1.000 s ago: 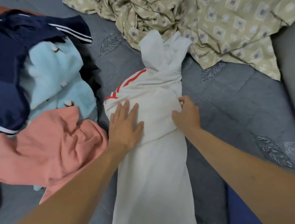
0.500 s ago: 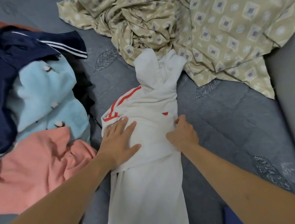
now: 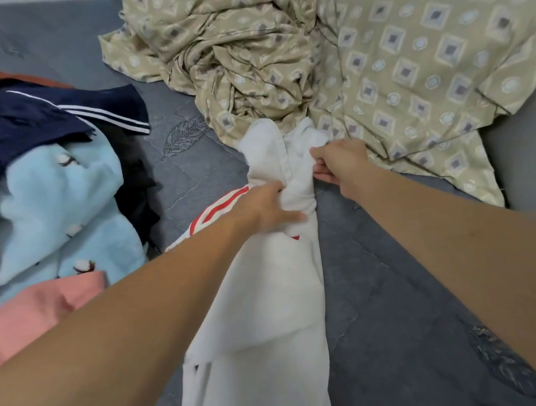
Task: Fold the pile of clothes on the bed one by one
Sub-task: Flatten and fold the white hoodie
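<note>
One white garment (image 3: 264, 303), red stripes; left hand (image 3: 266, 211) grips it, right hand (image 3: 339, 163) pinches its top. Pile (image 3: 42, 201): four garments visible. No legible writing.

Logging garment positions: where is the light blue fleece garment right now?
In the head view the light blue fleece garment lies at the left, in the pile under the navy striped garment and above the pink garment.
</note>
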Demonstrator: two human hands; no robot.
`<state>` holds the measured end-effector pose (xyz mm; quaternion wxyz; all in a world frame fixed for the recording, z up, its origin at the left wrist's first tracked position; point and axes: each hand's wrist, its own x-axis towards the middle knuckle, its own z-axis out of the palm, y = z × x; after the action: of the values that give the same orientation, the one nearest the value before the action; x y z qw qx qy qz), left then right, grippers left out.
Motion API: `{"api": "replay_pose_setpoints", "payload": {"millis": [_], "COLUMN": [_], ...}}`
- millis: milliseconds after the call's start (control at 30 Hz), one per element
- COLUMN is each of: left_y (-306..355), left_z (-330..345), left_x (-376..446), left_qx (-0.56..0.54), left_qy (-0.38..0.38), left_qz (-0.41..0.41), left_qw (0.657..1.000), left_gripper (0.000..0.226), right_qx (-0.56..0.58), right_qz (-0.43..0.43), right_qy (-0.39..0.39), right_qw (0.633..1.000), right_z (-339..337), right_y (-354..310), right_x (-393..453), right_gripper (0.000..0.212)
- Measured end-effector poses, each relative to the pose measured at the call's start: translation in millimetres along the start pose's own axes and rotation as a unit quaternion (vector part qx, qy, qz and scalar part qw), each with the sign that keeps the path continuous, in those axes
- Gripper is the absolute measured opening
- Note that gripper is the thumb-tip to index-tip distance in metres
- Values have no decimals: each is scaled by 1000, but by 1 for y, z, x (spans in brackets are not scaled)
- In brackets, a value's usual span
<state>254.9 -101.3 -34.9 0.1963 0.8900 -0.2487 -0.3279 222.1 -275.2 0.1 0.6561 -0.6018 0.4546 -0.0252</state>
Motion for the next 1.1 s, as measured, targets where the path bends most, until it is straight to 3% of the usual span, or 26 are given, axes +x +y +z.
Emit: {"api": "replay_pose_setpoints", "payload": {"millis": [33,100,167,200,233,300,367,500,567,633,733,800,833,867,933,1000,1067,1100], "left_y": [-2,-10,-16,-19,-22,-25,-22,-2,3,4,6,8,10,11,6,-8,-5,3], "left_z": [5,17,29,32,35,34,26,-4,-17,-30,-45,-49,-50,-51,-48,-44,-51,-55], "left_x": [0,-7,-23,-30,-36,-38,-27,-1,12,24,34,36,35,34,36,51,49,42], "left_qx": [-2,-115,-264,-300,-299,-225,-195,-275,-329,-369,-419,-441,-440,-436,-437,-451,-517,-540], "left_qy": [9,66,149,184,207,197,168,226,229,226,216,218,213,202,177,202,209,180], "left_qz": [6,45,52,31,2,-95,-191,-172,-159,-160,-147,-78,-56,-57,-99,-137,-137,-141], "left_qw": [1000,990,952,936,931,949,947,919,902,887,870,867,870,875,876,858,818,810], "left_gripper": [51,17,23,26,26,23,15,75,100,94,55,37,37,40,47,37,17,29], "right_qx": [-15,-78,-100,-83,-68,-53,-50,-1,-2,5,13,-92,-162,-215,-269,-290,-264,-237], "right_qz": [-17,-71,-90,-67,-26,61,99,174,171,124,-23,-213,-323,-414,-480,-436,-399,-388], "right_qy": [20,75,101,87,62,-18,-86,-105,-94,-57,69,129,129,103,-46,-200,-203,-162], "right_qw": [1000,992,986,990,995,997,990,979,981,991,997,964,924,879,834,828,854,876], "right_z": [-2,-7,-11,-10,-8,-2,6,22,26,28,23,18,16,16,23,30,28,26], "right_y": [-1,1,1,-1,-2,-5,-8,-9,-9,-16,-28,-32,-34,-32,-22,-9,-1,1], "right_x": [1,1,1,2,4,10,19,48,57,53,29,6,-10,-18,-18,-10,-4,0], "right_gripper": [5,12,11,7,17,42,53,77,69,61,42,41,46,52,67,70,57,46]}}
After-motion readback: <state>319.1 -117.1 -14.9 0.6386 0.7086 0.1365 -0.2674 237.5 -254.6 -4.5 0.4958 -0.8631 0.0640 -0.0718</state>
